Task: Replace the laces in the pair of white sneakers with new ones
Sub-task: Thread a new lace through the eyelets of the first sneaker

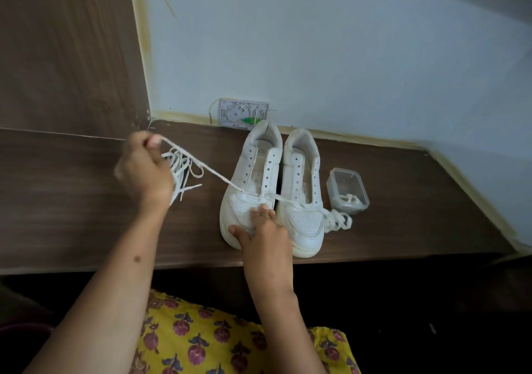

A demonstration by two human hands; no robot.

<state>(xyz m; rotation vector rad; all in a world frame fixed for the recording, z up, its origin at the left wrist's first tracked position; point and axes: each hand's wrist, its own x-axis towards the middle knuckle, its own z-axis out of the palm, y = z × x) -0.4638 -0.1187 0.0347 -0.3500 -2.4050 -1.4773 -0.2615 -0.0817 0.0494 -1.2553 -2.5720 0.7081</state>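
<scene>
Two white sneakers stand side by side on the brown wooden desk, toes toward me: the left sneaker (250,189) and the right sneaker (303,195). My left hand (145,169) pinches a white lace (201,166) and holds it taut, up and to the left from the lowest eyelet of the left sneaker. The lace's other end runs across the right sneaker's toe to a loose coil (338,219) on the desk. My right hand (263,232) rests on the left sneaker's toe, fingers spread, pressing it down. A tangle of old laces (182,172) lies beside my left hand.
A clear plastic box (347,191) with a lace inside stands right of the sneakers. A white wall socket (243,113) sits behind them at the wall's foot. A wooden panel (66,51) rises at the left. The desk's front edge (374,258) runs just below the sneakers.
</scene>
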